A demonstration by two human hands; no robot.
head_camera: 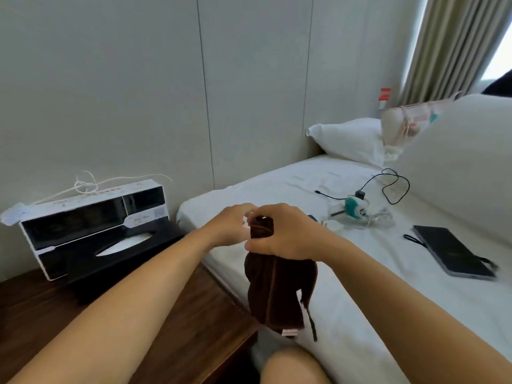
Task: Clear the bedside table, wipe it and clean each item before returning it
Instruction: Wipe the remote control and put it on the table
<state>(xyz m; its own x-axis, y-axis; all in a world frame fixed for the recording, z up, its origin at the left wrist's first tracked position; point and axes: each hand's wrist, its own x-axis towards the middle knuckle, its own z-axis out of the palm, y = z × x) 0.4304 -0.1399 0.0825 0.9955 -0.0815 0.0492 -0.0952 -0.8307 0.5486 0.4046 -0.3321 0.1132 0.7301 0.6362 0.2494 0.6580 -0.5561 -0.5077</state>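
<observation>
At frame centre, the right hand [288,234] grips the bunched top of a dark brown cloth [279,289] hanging over the bed edge; the left hand [232,227] pinches a small item against it. Left, on the dark wooden counter [177,314], stands a black-and-white tissue box [94,228]. Farther right, a black notebook [454,256] lies on the white bed [346,273].

tissue box [94,231] blocks table [177,314] rear (front open)
</observation>
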